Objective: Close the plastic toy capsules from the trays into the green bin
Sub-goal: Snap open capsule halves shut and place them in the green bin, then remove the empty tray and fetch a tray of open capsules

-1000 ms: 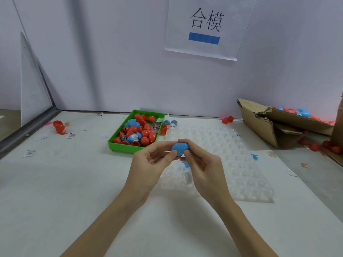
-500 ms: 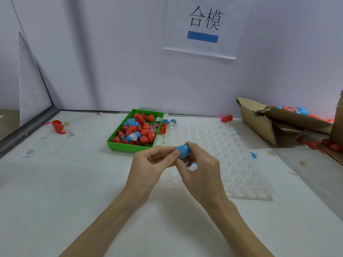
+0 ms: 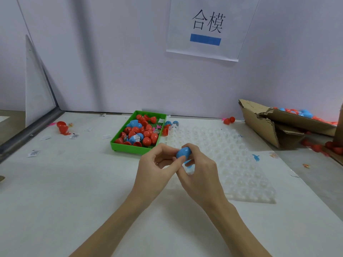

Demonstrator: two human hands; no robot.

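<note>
The right hand (image 3: 199,171) curls its fingers around a smooth blue capsule (image 3: 183,152), egg-shaped and glossy, while the left hand (image 3: 156,169) pinches its near end with thumb and forefinger. Both hands are above the near left part of the clear plastic tray (image 3: 241,164), a thin sheet with rows of round bumps (it looks soft and shiny). Just behind, to the left, the green bin (image 3: 130,146) holds many red and some blue capsules. A torn cardboard box (image 3: 269,130) lies at the far right on the white table (image 3: 65,191).
</note>
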